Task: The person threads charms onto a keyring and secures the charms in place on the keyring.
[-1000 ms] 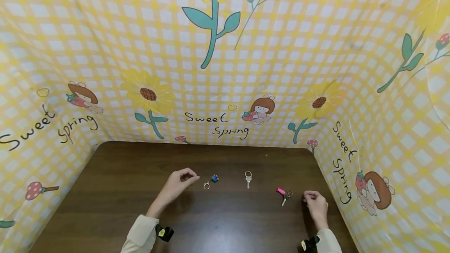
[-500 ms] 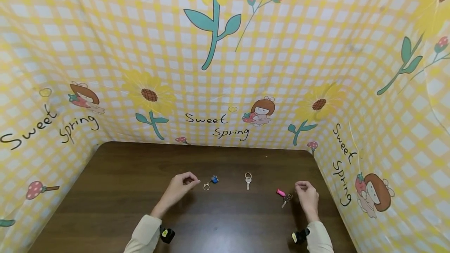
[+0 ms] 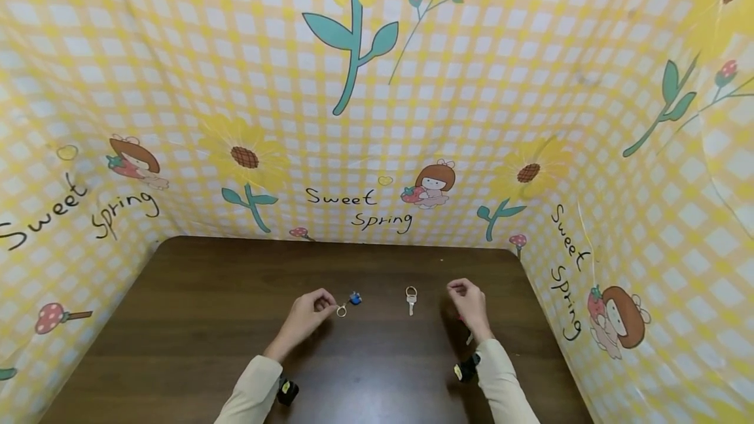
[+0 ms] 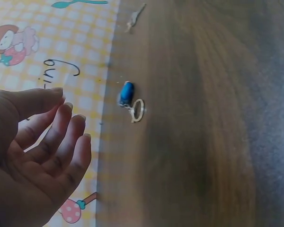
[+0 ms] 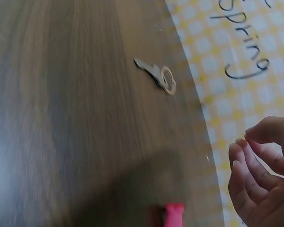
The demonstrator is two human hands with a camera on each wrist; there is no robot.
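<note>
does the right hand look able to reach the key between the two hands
Likely yes: the right hand appears to hold nothing, and no object shows between it and the key; the left hand is on the key's other side.

Checked yellow-and-white cloth (image 3: pixel 506 84) with sunflowers (image 3: pixel 244 157) and "Sweet Spring" lettering (image 3: pixel 383 220) fills the head view's top and sides; a dark brown table (image 3: pixel 224 273) spans the bottom, glare (image 3: pixel 353 401) at lower centre.
</note>
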